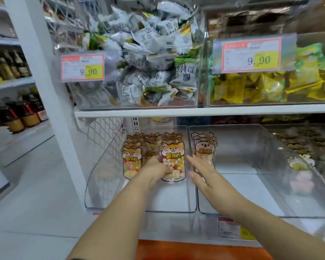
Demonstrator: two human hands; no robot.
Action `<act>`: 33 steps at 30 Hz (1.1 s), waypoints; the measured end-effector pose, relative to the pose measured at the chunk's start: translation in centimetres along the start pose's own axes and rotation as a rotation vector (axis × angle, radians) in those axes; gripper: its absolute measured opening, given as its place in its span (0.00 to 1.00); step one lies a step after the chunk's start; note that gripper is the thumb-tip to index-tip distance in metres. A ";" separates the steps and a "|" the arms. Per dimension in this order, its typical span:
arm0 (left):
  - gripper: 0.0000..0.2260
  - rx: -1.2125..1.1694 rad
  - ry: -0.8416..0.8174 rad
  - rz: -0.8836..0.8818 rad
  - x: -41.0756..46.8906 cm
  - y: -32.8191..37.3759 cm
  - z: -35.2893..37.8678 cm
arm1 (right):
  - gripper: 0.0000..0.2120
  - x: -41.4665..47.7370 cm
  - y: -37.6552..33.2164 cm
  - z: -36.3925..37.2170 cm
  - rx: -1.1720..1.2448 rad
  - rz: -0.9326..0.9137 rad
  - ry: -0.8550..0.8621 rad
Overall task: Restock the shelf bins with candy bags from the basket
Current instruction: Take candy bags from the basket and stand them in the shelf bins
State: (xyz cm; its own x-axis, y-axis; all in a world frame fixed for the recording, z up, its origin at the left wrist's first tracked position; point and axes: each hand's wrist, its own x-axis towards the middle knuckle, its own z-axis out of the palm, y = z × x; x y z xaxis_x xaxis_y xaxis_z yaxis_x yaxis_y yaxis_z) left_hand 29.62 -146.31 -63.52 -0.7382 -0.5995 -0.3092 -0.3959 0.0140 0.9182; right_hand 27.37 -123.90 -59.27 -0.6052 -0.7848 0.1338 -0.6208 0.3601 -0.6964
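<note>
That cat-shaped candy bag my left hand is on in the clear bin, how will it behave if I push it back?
The candy bag is probably floppy: a thin clear pouch of loose small sweets. It stands upright, so a high push would likely tip it onto the bags behind. Its glossy film may slip in the left hand.

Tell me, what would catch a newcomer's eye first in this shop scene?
The bright cartoon-cat candy bag stands upright in the lower left clear bin. The left hand holds its lower part, and the right hand is open beside it. Above, a red-and-yellow price tag reading 9.90 fronts a heap of grey-white packets, and a second tag fronts yellow packets.
</note>
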 end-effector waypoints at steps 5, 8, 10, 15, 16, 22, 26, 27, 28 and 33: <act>0.34 0.490 0.075 0.022 3.0 -1.4 1.6 | 0.23 -0.3 0.0 0.2 0.016 -0.010 0.008; 0.33 0.742 0.137 -0.001 -0.5 0.9 1.3 | 0.23 -0.4 0.0 0.2 0.026 -0.010 0.011; 0.30 0.824 0.130 -0.016 -0.6 1.0 1.0 | 0.23 -0.4 -0.1 0.2 0.039 -0.010 0.013; 0.33 0.801 0.157 0.064 -0.5 0.3 0.8 | 0.22 -0.6 -0.5 0.1 0.052 -0.011 0.009; 0.33 0.781 0.171 0.078 -0.3 0.2 0.8 | 0.22 -0.7 -0.5 0.1 0.054 -0.011 0.009; 0.35 0.681 0.188 0.112 0.5 0.5 1.4 | 0.22 -0.6 -0.4 0.1 0.058 -0.019 0.004; 0.48 0.577 0.266 0.061 0.0 0.7 2.4 | 0.20 -0.5 -0.3 0.3 0.067 -0.025 0.007; 0.50 0.565 0.278 0.059 -0.1 0.6 2.6 | 0.20 -0.4 -0.3 0.3 0.068 -0.023 0.009; 0.51 0.555 0.285 0.064 -0.1 0.3 2.8 | 0.21 -0.4 -0.3 0.3 0.069 -0.021 0.010; 0.50 0.519 0.257 0.069 -0.3 -0.6 4.3 | 0.23 -0.4 -0.2 0.4 0.067 -0.008 0.013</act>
State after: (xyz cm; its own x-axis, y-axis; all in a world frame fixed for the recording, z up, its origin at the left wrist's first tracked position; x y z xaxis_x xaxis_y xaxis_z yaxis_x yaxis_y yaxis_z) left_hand 27.74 -142.72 -65.06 -0.6416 -0.7570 -0.1235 -0.6150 0.4115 0.6727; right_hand 27.92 -123.86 -59.50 -0.6072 -0.7805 0.1485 -0.5913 0.3191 -0.7406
